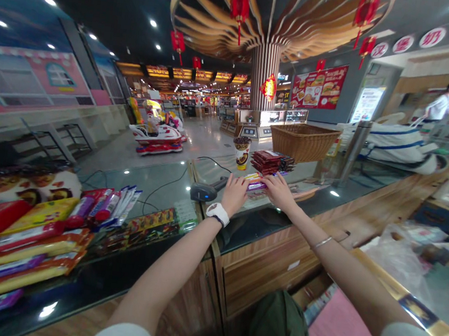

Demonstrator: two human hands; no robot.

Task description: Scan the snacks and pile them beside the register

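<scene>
On the glass counter, my left hand (234,194) and my right hand (279,192) are at the two ends of some purple and yellow snack packets (255,185). The fingers of both hands are bent onto the packets, which lie flat between them. Just beyond is a stack of dark red packets (265,161), with a patterned cup (242,153) upright to its left. A black barcode scanner (204,191) lies left of my left hand, above the white watch on that wrist.
A wicker basket (304,142) stands behind the red packets, beside a metal post (355,152). Colourful snack packs (38,218) cover the counter's left part. An open drawer (346,330) is low at the right. A person (442,105) is far off at the right.
</scene>
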